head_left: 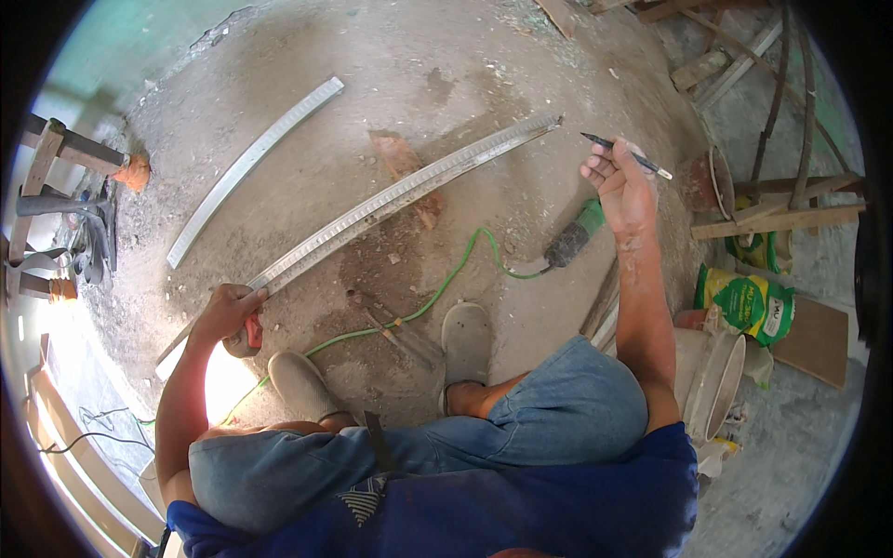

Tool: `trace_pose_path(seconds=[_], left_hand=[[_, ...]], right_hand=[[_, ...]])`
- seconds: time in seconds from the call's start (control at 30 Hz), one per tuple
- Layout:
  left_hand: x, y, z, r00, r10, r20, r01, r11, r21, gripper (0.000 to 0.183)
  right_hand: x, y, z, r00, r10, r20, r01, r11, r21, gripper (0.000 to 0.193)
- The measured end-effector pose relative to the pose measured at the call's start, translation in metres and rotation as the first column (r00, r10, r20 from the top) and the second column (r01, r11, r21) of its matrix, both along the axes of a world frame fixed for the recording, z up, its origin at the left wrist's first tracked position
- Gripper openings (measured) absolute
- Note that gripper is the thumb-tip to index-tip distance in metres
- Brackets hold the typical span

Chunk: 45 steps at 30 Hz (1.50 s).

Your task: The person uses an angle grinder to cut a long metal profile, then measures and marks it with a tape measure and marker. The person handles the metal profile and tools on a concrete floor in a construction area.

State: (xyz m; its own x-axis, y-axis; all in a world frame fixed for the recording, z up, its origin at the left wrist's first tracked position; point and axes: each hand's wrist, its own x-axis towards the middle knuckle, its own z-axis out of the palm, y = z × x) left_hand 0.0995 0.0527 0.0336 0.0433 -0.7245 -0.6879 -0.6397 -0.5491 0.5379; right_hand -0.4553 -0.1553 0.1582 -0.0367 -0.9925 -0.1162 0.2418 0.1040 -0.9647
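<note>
My left hand is closed at the near-left end of a long, ribbed metal channel, which slants up across the floor to the right. A rounded grey-and-red tool shows under that hand; its kind is partly hidden. Raised beyond the channel's far end, my right hand pinches a dark pen with a pale end. Its dark tip points left, apart from the metal. A second, shorter metal strip lies farther left on the floor.
A green-and-black power tool lies left of my right forearm, its green cord running between my feet. Tin snips lie by my shoes. A reddish board piece sits under the channel. Buckets, bags and timber stand right.
</note>
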Motion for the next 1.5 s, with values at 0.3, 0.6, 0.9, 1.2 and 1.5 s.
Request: trace_pose_path(seconds=[0.3,0.6,0.9,1.2,1.5], left_hand=[[0.008,0.005,-0.014,0.999,0.01,-0.038,-0.011,0.999,-0.032,0.046],[0.014,0.008,-0.025,0.997,0.065,-0.042,-0.064,0.998,0.004,0.048],[0.01,0.006,-0.023,0.999,0.013,-0.046,-0.014,1.0,-0.026,0.049],[0.006,0.004,-0.023,1.0,0.027,0.006,-0.027,0.999,0.022,0.049],[0.001,0.001,-0.013,0.998,0.052,0.036,-0.054,0.997,0.058,0.047]], right_hand=[[-0.008,-0.004,-0.01,0.994,0.104,0.017,-0.104,0.995,-0.001,0.018],[0.007,0.001,-0.012,0.995,0.097,-0.001,-0.097,0.995,0.025,0.016],[0.012,0.004,-0.017,0.996,0.08,-0.048,-0.077,0.994,0.076,0.017],[0.019,0.005,-0.018,0.994,0.097,-0.045,-0.093,0.992,0.087,0.016],[0.014,0.004,-0.023,0.992,0.113,-0.053,-0.107,0.989,0.103,0.018]])
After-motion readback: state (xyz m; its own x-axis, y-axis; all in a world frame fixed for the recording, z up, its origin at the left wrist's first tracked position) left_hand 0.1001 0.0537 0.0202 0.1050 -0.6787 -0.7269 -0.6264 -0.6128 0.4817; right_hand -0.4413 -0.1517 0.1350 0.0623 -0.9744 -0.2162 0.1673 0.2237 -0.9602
